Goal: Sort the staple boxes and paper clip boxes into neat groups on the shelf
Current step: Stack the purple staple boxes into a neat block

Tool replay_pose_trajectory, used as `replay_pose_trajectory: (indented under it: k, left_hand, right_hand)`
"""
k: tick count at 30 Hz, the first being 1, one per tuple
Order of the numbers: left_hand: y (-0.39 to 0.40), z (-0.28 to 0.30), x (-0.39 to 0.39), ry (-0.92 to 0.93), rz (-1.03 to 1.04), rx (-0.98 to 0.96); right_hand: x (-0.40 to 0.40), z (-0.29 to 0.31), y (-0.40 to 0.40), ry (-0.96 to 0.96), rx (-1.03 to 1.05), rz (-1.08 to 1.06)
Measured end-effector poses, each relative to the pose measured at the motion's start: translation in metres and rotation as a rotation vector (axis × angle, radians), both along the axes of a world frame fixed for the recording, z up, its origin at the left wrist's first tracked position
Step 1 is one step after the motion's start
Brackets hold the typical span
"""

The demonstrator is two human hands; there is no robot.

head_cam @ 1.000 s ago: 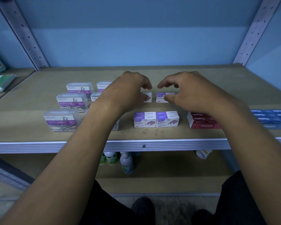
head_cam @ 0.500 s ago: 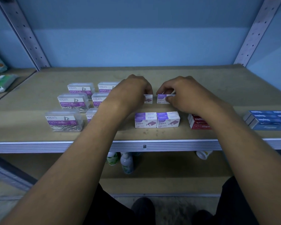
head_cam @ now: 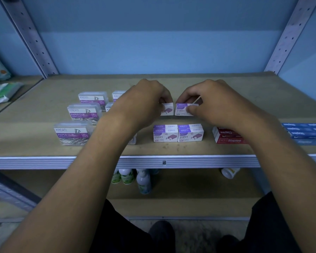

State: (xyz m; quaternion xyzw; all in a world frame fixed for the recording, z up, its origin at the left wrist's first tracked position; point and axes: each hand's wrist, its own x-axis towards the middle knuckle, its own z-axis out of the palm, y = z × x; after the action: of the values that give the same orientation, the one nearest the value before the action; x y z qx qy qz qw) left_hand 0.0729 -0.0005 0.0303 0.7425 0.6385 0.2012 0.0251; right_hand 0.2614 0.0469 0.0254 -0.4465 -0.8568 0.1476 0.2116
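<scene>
Toward the left end of the tan wooden shelf (head_cam: 44, 114) stand clear plastic paper clip boxes with purple labels (head_cam: 72, 133), some hidden behind the left forearm. At mid-shelf the left hand (head_cam: 144, 101) pinches a small white-and-purple staple box (head_cam: 167, 109); just beside it the right hand (head_cam: 213, 101) pinches its twin staple box (head_cam: 183, 110). Nearer the front edge sit two stacked pairs of white-and-purple staple boxes (head_cam: 178, 133), then red staple boxes (head_cam: 226, 136) partly behind the right forearm, then blue staple boxes (head_cam: 306, 132).

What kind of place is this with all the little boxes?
Probably a stationery shop or supply room: a metal-framed shelf holds rows of clear paper clip boxes, purple staple boxes, plus red staple boxes.
</scene>
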Motion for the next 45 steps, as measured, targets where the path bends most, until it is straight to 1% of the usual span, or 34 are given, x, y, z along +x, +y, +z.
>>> replay_pose_trajectory:
  k: [11,15,23,33,37,41,45]
  left_hand:
    - [-0.012,0.003,0.004,0.042,-0.037,-0.056]
    - [-0.015,0.005,0.006,0.028,-0.046,-0.089]
    - [-0.019,0.006,0.008,0.045,-0.068,-0.157]
    - [-0.019,0.003,0.009,0.067,-0.090,-0.209]
    - [-0.020,0.006,0.005,0.022,-0.098,-0.243]
    - [-0.022,0.007,0.004,0.045,-0.126,-0.308]
    - [-0.020,0.004,0.007,0.099,-0.116,-0.273]
  right_hand:
    - [0.002,0.001,-0.015,-0.057,-0.002,0.009]
    - [0.004,0.002,-0.018,-0.079,-0.013,0.017]
    - [0.004,0.002,-0.021,-0.096,-0.088,0.030]
    - [0.004,0.004,-0.023,-0.177,-0.151,0.057]
    - [0.009,0.009,-0.023,-0.185,-0.203,0.086]
    - [0.007,0.007,-0.025,-0.267,-0.192,0.092]
    - [0.004,0.006,-0.024,-0.293,-0.147,0.047]
